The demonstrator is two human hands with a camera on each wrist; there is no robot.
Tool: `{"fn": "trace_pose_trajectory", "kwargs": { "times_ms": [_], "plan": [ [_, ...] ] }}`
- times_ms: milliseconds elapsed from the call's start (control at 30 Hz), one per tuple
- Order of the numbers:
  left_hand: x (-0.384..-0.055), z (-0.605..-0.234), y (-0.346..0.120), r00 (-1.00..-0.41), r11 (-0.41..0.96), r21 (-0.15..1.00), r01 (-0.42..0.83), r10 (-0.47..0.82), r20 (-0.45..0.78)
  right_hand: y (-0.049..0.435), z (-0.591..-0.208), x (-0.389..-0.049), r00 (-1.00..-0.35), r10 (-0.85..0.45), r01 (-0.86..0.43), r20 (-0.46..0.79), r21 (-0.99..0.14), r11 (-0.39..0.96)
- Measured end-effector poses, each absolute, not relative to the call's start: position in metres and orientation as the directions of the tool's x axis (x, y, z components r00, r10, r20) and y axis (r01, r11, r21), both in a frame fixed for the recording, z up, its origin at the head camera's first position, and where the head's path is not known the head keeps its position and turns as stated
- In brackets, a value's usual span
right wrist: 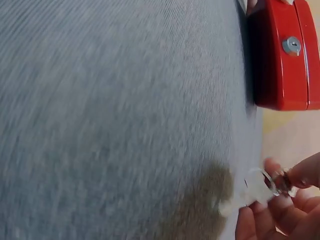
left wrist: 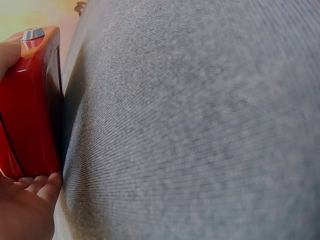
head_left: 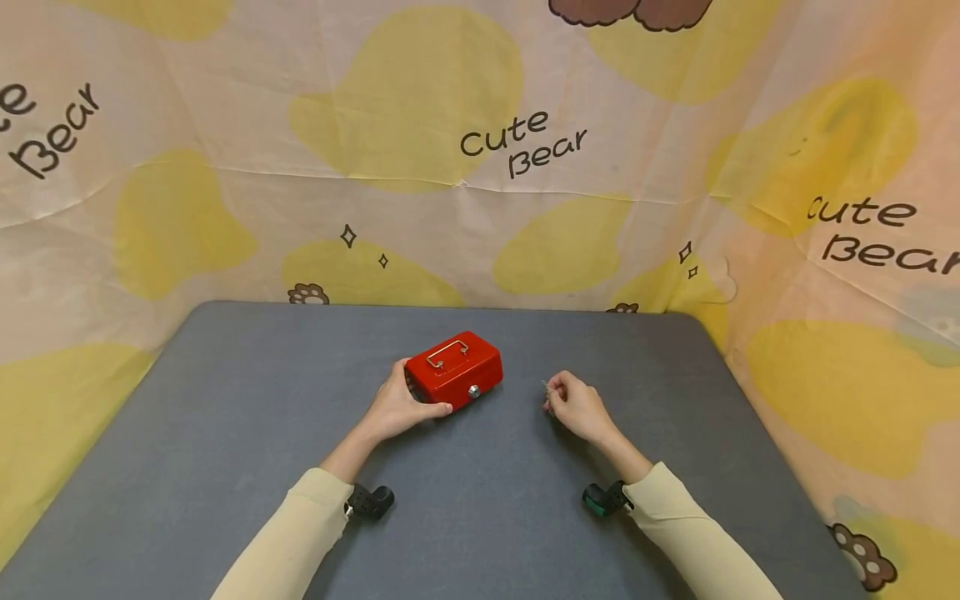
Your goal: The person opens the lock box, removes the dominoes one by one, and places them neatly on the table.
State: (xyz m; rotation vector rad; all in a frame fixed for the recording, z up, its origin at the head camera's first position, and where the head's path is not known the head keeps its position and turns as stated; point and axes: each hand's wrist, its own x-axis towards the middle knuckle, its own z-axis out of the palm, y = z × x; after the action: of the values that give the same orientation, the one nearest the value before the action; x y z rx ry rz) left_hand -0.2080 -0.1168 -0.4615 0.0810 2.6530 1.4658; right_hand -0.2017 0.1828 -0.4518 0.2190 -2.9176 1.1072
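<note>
A red metal cash box [head_left: 454, 371] with a wire handle on its lid and a round silver lock [head_left: 474, 391] at the front is in the middle of the table. My left hand [head_left: 401, 404] grips its left end, thumb along the front and fingers behind. Part of the box's underside [left wrist: 52, 95] shows in the left wrist view, so it seems a little tilted up. To the right of the box, apart from it, my right hand [head_left: 577, 406] pinches a bunch of small keys on a ring [right wrist: 267, 182]. The keys are blurred and partly hidden by the fingers.
A grey cloth-covered table [head_left: 247, 433] lies under both hands. Behind it and along the sides hangs a pink and yellow printed curtain [head_left: 420, 100]. Each wrist wears a black band with a small device [head_left: 371, 502].
</note>
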Motion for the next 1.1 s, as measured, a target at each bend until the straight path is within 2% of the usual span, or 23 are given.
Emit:
{"fn": "trace_pose_trajectory", "kwargs": {
  "times_ms": [300, 533, 867, 1100],
  "plan": [
    [-0.209, -0.462, -0.117, -0.993, 0.532, 0.847, -0.007, 0.098, -0.069, 0.168, -0.452, -0.199, -0.980, -0.091, -0.187, 0.178, -0.654, 0.733],
    [-0.209, -0.462, -0.117, -0.993, 0.528, 0.849, -0.013, 0.095, -0.075, 0.152, -0.451, -0.196, -0.978, -0.060, -0.180, 0.198, -0.670, 0.720],
    [-0.209, -0.463, -0.117, -0.994, 0.533, 0.846, -0.017, 0.086, -0.074, 0.128, -0.448, -0.192, -0.955, -0.098, -0.267, 0.280, -0.669, 0.694],
    [-0.210, -0.464, -0.117, -0.994, 0.530, 0.848, -0.008, 0.084, -0.062, 0.112, -0.446, -0.188, -0.949, -0.085, -0.275, 0.304, -0.661, 0.698]
  ]
}}
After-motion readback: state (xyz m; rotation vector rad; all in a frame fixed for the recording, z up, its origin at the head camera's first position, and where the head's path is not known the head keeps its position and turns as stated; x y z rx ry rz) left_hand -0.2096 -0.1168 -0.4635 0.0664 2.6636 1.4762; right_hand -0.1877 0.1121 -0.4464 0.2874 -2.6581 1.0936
